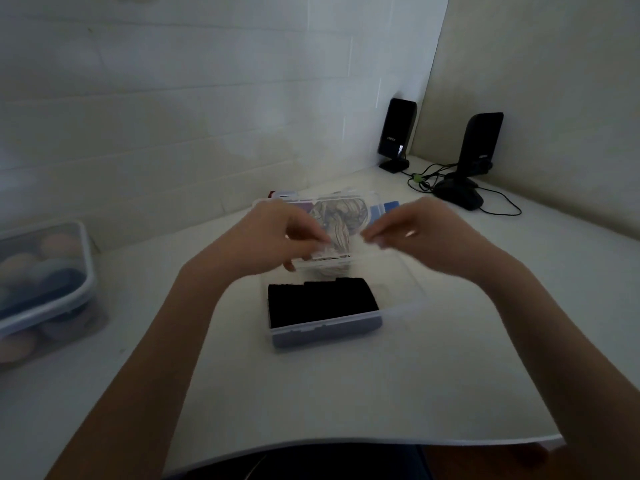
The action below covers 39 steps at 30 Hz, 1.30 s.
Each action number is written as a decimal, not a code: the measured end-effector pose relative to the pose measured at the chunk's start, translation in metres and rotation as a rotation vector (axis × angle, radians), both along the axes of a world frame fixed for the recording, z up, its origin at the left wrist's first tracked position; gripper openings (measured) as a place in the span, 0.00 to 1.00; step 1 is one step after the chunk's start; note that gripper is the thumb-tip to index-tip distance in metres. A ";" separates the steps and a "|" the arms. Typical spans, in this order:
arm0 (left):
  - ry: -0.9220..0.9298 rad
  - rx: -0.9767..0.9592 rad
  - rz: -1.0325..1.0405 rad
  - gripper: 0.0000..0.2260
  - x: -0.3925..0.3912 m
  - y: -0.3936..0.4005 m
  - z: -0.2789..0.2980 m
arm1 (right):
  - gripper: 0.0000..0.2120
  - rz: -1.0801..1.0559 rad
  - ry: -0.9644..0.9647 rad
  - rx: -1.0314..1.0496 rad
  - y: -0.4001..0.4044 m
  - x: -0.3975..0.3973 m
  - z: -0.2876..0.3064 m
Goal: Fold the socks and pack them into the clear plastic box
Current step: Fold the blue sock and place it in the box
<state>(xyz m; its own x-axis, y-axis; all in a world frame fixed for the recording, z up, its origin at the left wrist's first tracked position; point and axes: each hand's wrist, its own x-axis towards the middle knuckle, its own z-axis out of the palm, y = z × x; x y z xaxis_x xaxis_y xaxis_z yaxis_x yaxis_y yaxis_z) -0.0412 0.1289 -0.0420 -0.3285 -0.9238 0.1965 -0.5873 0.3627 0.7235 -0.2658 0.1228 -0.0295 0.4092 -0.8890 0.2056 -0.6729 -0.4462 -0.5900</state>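
Though both speakers (397, 133) carry a small logo, it is too blurred to read. Clear plastic box (325, 325) on white table (346, 393), black socks (320, 301) inside. Left hand (277, 233) and right hand (426, 233) pinch the clear lid (341, 244), just beyond the socks.

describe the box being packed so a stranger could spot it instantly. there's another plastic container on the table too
On the white table, look straight ahead between the two hands: a clear plastic box holding black folded socks. Unlike the lidded container at the left edge, it is open.
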 end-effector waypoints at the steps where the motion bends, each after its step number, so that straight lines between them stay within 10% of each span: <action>1: 0.069 -0.061 0.064 0.08 0.002 -0.004 -0.001 | 0.13 -0.044 -0.116 -0.059 -0.007 -0.005 0.001; 5: 0.196 -0.362 0.429 0.10 0.011 -0.019 -0.006 | 0.14 -0.332 -0.338 -0.205 -0.053 -0.031 -0.012; 16: 0.089 -0.407 0.648 0.06 0.021 -0.033 -0.032 | 0.13 -0.249 0.060 0.063 -0.122 0.003 -0.095; 22: 0.012 -0.412 0.660 0.04 0.018 -0.032 -0.035 | 0.05 -0.256 -0.343 -0.035 -0.117 -0.007 -0.088; 28: -0.001 -0.402 0.663 0.05 0.017 -0.032 -0.037 | 0.29 -0.255 0.137 0.058 -0.114 -0.009 -0.096; 39: -0.013 -0.449 0.684 0.05 0.016 -0.032 -0.038 | 0.11 -0.461 0.316 -0.195 -0.119 -0.012 -0.097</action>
